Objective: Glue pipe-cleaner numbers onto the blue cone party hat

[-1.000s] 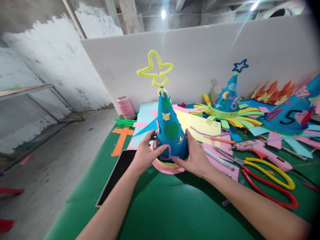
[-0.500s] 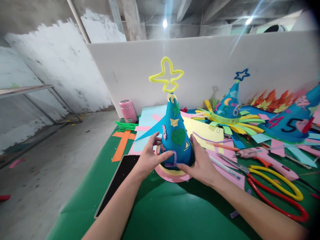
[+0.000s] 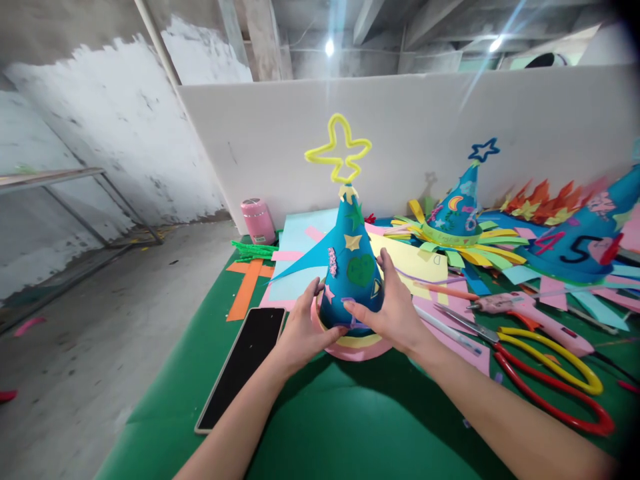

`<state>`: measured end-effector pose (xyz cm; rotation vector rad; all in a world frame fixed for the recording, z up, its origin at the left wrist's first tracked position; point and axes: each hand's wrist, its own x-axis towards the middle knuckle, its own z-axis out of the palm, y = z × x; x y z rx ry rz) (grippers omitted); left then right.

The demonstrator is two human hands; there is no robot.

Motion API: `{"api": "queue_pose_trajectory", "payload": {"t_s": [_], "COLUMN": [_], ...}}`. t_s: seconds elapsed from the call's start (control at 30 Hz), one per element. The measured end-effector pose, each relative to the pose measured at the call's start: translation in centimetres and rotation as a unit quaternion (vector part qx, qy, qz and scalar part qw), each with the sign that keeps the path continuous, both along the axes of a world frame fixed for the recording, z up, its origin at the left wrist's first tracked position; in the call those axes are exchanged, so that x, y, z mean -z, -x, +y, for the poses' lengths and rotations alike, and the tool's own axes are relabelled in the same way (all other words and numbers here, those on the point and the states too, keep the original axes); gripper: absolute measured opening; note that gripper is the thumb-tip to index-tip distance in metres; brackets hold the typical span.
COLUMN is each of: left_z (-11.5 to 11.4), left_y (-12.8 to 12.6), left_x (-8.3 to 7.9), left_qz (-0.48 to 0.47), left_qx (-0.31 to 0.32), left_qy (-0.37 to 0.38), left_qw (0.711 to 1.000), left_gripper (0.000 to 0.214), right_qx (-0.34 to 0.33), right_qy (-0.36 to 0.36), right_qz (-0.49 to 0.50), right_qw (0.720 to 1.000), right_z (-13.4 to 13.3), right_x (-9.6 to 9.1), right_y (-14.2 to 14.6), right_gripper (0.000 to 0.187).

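The left hand [image 3: 305, 337] and right hand [image 3: 403, 317] are gripping the blue cone hat [image 3: 345, 290] from opposite sides near its base, fingers curving around the flanks and thumbs lying across the front. The hat is standing nearly upright at the near side of the desk [image 3: 330, 427]; whether its brim is bearing fully on the surface cannot be determined from this angle. The low, two-sided hold is presumably steadying the cone while leaving its upper decoration uncovered. The scissors [image 3: 493, 337] and glue gun [image 3: 530, 309] are lying on the right, apparently for easy reach. The phone [image 3: 245, 367] is lying on the left, clear of the base.

The cone is displaying a green heart [image 3: 361, 271], a yellow star [image 3: 353, 243] and a green star [image 3: 355, 215]. A yellow fuzzy outline [image 3: 339, 117] is rising above the tip, and a pink-and-yellow brim [image 3: 360, 353] is encircling the base.
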<state>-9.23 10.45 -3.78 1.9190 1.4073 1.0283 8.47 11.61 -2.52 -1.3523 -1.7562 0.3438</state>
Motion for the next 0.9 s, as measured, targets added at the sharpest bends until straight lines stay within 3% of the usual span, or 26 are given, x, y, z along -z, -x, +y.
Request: {"api": "queue_pose_trajectory", "payload": {"t_s": [0.3, 0.9], "left_z": [0.02, 0.36], "left_y": [0.25, 0.07], "left_x": [-0.1, 0.35], "left_qz": [-0.012, -0.006], "left_qx": [0.023, 0.004], "left_qy": [0.01, -0.002], "left_qw": [1.0, 1.0], "left_gripper": [0.08, 0.076], "right_qx": [0.004, -0.012], "right_qy": [0.038, 0.054], "right_qz": [0.014, 0.043], "right_qw": [0.999, 0.998], "right_z": [0.18, 0.13], "right_x": [0.1, 0.15], "right_y": [0.09, -0.01], "right_gripper": [0.1, 0.098]}}
